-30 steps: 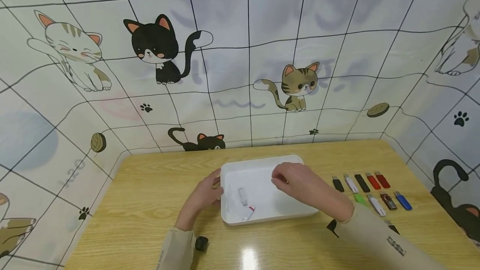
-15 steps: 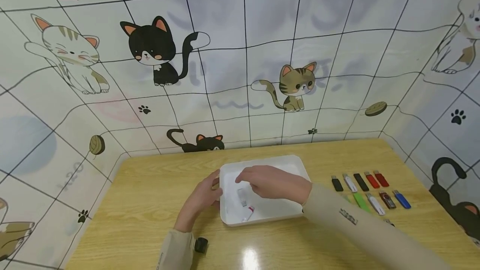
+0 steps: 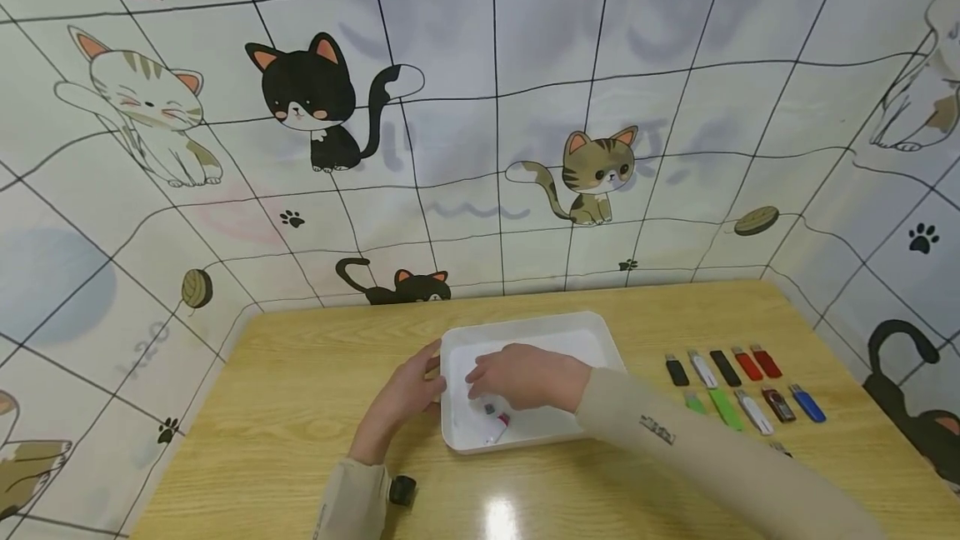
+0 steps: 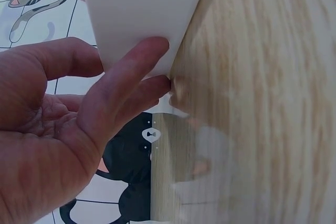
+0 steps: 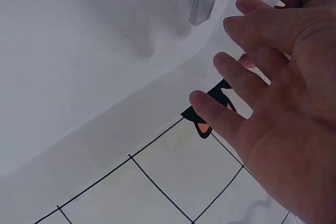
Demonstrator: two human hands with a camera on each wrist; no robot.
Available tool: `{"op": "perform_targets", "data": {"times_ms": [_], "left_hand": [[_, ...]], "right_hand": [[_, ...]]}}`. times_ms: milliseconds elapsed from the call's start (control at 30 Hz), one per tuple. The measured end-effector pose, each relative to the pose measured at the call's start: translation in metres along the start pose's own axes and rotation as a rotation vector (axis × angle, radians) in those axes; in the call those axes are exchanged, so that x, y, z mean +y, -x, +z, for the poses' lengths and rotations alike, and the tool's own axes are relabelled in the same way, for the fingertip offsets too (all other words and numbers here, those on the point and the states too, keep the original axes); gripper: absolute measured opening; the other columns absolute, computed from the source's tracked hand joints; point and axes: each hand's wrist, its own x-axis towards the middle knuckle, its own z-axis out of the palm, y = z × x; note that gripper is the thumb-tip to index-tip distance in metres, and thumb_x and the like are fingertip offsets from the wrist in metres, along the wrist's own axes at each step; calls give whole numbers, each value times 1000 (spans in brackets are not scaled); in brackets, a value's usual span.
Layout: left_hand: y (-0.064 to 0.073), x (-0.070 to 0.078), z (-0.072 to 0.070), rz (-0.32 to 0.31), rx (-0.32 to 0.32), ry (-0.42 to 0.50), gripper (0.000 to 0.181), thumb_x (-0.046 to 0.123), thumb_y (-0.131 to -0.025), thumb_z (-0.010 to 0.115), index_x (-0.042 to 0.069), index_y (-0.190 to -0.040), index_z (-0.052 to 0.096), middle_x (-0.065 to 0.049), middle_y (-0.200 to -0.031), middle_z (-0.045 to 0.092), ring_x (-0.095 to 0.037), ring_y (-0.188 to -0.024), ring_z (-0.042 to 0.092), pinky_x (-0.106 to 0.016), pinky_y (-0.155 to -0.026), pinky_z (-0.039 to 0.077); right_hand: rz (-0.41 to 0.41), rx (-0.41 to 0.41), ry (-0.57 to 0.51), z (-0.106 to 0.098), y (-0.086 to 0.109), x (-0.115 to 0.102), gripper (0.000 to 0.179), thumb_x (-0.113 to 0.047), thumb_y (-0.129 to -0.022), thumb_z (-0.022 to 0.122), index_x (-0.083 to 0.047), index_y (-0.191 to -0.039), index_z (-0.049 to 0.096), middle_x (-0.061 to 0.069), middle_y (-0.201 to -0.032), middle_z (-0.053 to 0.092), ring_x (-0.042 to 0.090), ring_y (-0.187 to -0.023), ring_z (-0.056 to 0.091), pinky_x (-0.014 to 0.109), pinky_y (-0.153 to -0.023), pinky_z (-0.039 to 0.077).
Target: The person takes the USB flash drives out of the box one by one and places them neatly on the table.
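A white tray (image 3: 540,432) lies on the wooden table, with two pale USB sticks in its left part. One is a clear USB stick (image 5: 203,3), its body mostly covered by my right hand in the head view. The other, a USB stick with a red mark (image 3: 498,426), lies nearer the front wall. Over the tray, my right hand (image 3: 525,376) has spread fingers and holds nothing in the right wrist view. My left hand (image 3: 408,388) is at the tray's left end. Its extended fingers (image 4: 144,59) touch the outer wall in the left wrist view.
Right of the tray lie several USB sticks in rows, among them a red USB stick (image 3: 767,361), a green USB stick (image 3: 726,409) and a blue USB stick (image 3: 807,403). Next to my left sleeve is a small black object (image 3: 402,490). Cat-patterned walls (image 3: 450,215) border the table.
My right hand has moved left across the tray, then lower, over the clear USB stick. The moving arm has uncovered green USB sticks at the right. My left hand stays in place.
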Motion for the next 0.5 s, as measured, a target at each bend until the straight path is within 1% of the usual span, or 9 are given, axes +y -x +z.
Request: {"op": "perform_targets", "data": {"times_ms": [67, 167, 233, 300, 400, 500], "left_hand": [[0, 0, 0, 1, 2, -1, 69, -3, -95, 55, -6, -159, 29, -34, -150, 47, -42, -120, 64, -43, -72, 64], [0, 0, 0, 2, 0, 5, 69, -3, -95, 55, -7, -159, 29, -34, -150, 47, -42, -120, 64, -43, -72, 64], [0, -1, 0, 0, -4, 16, 69, -3, -95, 54, -6, -159, 29, -34, -150, 47, -42, -121, 63, -44, -73, 64], [1, -1, 1, -8, -9, 20, 69, -3, -96, 54, -6, -160, 28, -33, -151, 46, -42, -123, 63, -44, -73, 64], [2, -1, 1, -19, -8, 25, 69, -2, -96, 54, -4, -160, 29, -33, -152, 46, -43, -125, 61, -44, -74, 64], [1, 0, 0, -18, -3, 25, 68, -1, -97, 54, -3, -160, 29, -32, -152, 46, -44, -127, 60, -45, -75, 64]], "right_hand": [[9, -24, -9, 2, -2, -1, 51, -1, -94, 71, -30, -136, 70, -13, -145, 60, 9, -137, 53, 32, -108, 49], [24, -37, -33, 5, -5, -1, 51, -1, -92, 74, -30, -135, 70, -13, -143, 61, 8, -130, 58, 29, -106, 49], [17, -33, -35, 7, -7, -1, 48, -1, -91, 76, -29, -130, 73, -14, -136, 65, 7, -119, 63, 25, -101, 51], [2, -22, -24, 10, -10, 0, 45, -2, -89, 79, -28, -125, 75, -14, -127, 67, 5, -106, 65, 23, -96, 53], [-24, 4, 33, 15, -14, 0, 36, -4, -88, 81, -27, -116, 77, -12, -110, 66, 6, -86, 59, 21, -82, 54], [-23, 26, 90, 18, -18, 0, 29, -11, -87, 83, -28, -111, 76, -11, -99, 63, 8, -77, 53, 22, -72, 51]]}}
